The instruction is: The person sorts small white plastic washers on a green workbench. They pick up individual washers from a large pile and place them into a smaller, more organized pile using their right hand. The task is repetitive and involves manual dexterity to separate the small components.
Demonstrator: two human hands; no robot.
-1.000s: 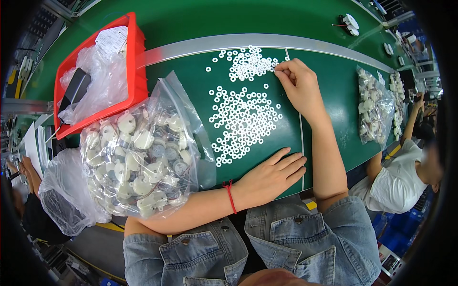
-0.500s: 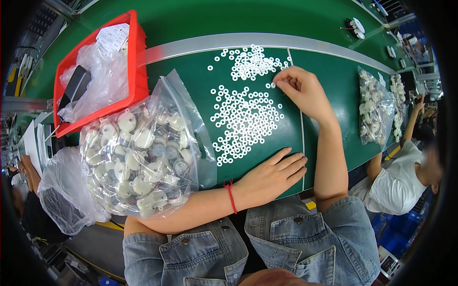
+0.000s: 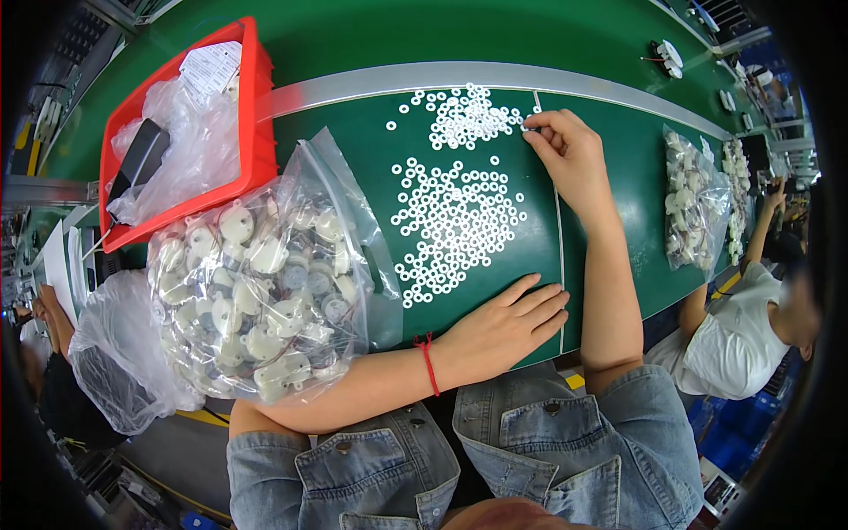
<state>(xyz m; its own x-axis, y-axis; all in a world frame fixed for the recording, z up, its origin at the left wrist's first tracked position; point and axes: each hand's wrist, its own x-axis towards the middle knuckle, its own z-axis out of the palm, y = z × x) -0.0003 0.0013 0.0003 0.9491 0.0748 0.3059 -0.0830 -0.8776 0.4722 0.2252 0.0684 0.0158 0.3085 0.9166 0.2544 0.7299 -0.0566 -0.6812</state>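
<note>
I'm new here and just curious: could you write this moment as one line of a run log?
right hand: fingertips pinching at small white rings on green belt | left hand: flat on belt, empty | clear bag of round parts: beside left forearm

A long green table (image 3: 371,35) with a pale grey strip (image 3: 459,75) running along it fills most of the view, curving toward the rim. Even, bright light falls on it from above. At the right edge a person in a white shirt (image 3: 738,340) sits beside the table, near blue crates (image 3: 733,442) on the floor.
</note>
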